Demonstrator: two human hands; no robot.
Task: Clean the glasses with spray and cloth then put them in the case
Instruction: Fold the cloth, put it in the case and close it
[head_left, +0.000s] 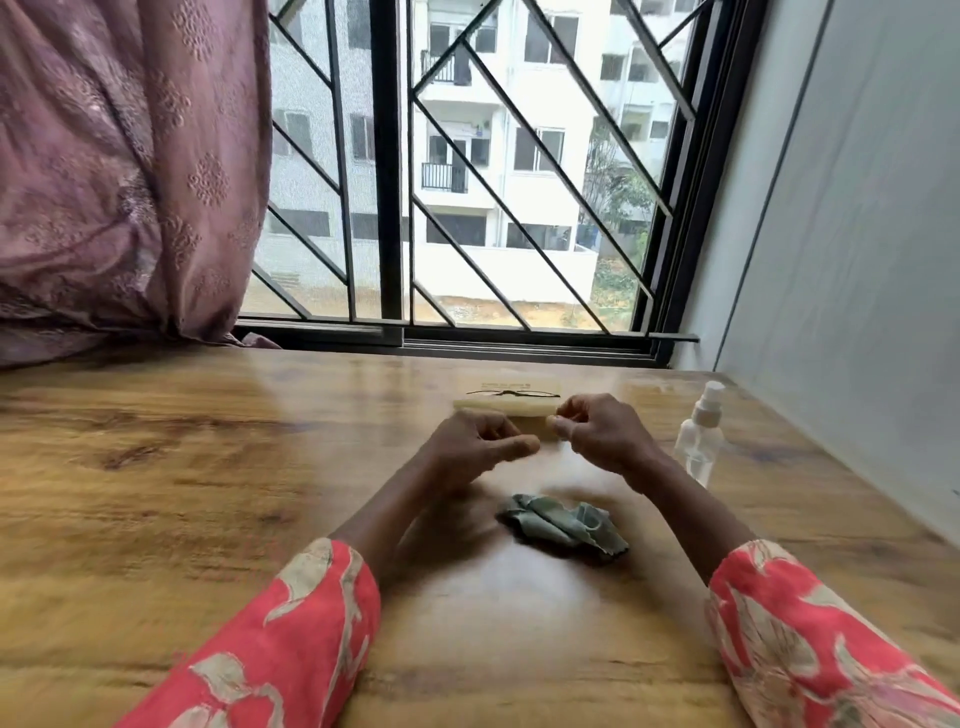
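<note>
Thin dark-framed glasses (512, 393) lie in the open cream case (506, 404) near the table's (182, 457) far edge. Left hand (475, 449) and right hand (597, 432), fingers curled, hold nothing just before it; crumpled grey-green cloth (563, 526) nearer, clear spray bottle (700, 434) right.

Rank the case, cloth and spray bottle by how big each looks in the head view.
1. Cloth: largest patch, though it lies nearest the camera.
2. Case and spray bottle: too alike to rank; the case is long and flat, partly hidden by the hands, and the bottle stands upright.
</note>
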